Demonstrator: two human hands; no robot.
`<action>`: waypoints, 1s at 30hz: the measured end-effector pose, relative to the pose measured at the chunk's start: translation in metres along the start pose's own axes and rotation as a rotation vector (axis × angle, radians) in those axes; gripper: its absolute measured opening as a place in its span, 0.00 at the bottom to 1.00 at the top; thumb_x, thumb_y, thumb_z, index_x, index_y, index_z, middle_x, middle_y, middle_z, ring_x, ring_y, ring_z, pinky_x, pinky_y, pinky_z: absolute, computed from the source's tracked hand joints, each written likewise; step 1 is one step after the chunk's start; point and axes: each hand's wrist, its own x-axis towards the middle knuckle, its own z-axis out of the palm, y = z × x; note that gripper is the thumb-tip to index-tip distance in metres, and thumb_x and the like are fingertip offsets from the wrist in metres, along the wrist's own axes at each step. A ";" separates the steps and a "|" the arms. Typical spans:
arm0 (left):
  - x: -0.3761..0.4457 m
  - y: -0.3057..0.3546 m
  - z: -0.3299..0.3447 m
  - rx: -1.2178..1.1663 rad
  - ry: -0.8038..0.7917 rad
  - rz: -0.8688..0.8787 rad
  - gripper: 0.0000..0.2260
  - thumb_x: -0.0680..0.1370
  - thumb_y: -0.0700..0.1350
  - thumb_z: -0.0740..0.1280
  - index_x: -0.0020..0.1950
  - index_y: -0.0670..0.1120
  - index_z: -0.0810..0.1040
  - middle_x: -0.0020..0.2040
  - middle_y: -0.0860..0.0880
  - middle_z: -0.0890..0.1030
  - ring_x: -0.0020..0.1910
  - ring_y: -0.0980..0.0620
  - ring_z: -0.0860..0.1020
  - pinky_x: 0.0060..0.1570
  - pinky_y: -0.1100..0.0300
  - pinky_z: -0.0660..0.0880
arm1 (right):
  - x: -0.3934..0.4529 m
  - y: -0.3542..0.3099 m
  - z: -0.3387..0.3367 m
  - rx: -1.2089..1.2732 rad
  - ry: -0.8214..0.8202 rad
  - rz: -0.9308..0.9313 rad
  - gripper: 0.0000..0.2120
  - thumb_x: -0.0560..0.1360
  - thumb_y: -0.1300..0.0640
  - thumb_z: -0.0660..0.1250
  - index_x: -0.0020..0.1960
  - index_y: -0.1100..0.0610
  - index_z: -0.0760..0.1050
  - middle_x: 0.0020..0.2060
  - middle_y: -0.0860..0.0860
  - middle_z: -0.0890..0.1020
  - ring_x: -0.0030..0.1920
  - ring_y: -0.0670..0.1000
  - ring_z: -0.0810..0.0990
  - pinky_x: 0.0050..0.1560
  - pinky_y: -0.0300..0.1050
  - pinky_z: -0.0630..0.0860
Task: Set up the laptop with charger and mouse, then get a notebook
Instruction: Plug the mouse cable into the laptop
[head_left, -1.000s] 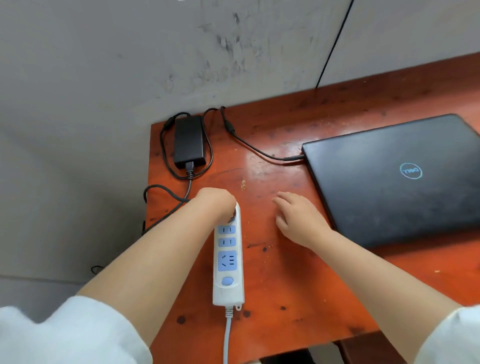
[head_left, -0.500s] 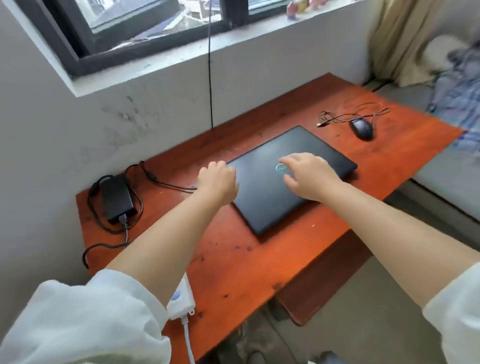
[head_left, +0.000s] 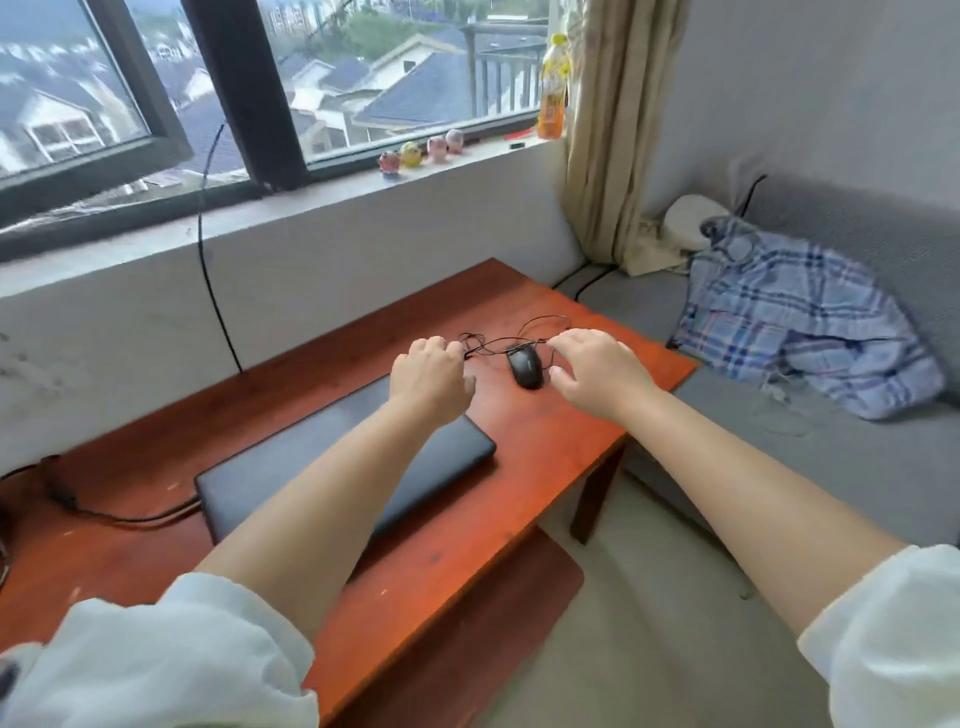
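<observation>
I am observing both hands reaching out over the far end of the desk (head_left: 561, 467), toward the mouse (head_left: 525, 368). The right hand (head_left: 597, 371) is hovering just right of the mouse with fingers spread apart and nothing in its grasp; its thumb is sitting close to the mouse body, though I cannot tell whether it is touching. The left hand (head_left: 431, 376) is loosely curled just left of the tangled mouse cable (head_left: 498, 340), and I cannot tell whether it is pinching the cable or merely sitting beside it.

The cable is lying in loose loops behind the mouse, beyond both hands. I judge the two-handed approach is for this reason: one hand taking the mouse, the other sorting the cable so its plug can reach the laptop.

The laptop (head_left: 270, 478) is lying closed under the left forearm, nearer to me than the hands. A charger cord (head_left: 119, 517) is running into its left edge, so the charger step appears done.

No notebook is showing anywhere. I judge the mouse step is in hand and the notebook step is not yet begun.
</observation>
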 end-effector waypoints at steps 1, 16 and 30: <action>0.007 0.011 0.005 0.000 -0.013 -0.021 0.16 0.78 0.49 0.60 0.60 0.40 0.71 0.63 0.42 0.74 0.65 0.42 0.68 0.59 0.50 0.71 | 0.004 0.016 -0.001 0.001 -0.011 -0.002 0.19 0.77 0.56 0.58 0.67 0.58 0.68 0.68 0.55 0.71 0.68 0.56 0.67 0.66 0.49 0.66; 0.132 -0.002 0.093 0.036 -0.217 -0.365 0.15 0.79 0.49 0.58 0.60 0.41 0.71 0.63 0.42 0.73 0.65 0.43 0.68 0.59 0.51 0.70 | 0.178 0.096 0.065 -0.003 -0.253 -0.209 0.15 0.77 0.57 0.57 0.61 0.60 0.72 0.62 0.58 0.76 0.63 0.58 0.71 0.61 0.50 0.69; 0.178 -0.041 0.176 -0.236 -0.132 -0.833 0.15 0.80 0.44 0.58 0.64 0.39 0.70 0.64 0.42 0.72 0.63 0.44 0.71 0.59 0.51 0.70 | 0.319 0.073 0.182 -0.074 -0.575 -0.546 0.12 0.77 0.58 0.56 0.57 0.62 0.72 0.58 0.59 0.77 0.58 0.60 0.74 0.54 0.53 0.73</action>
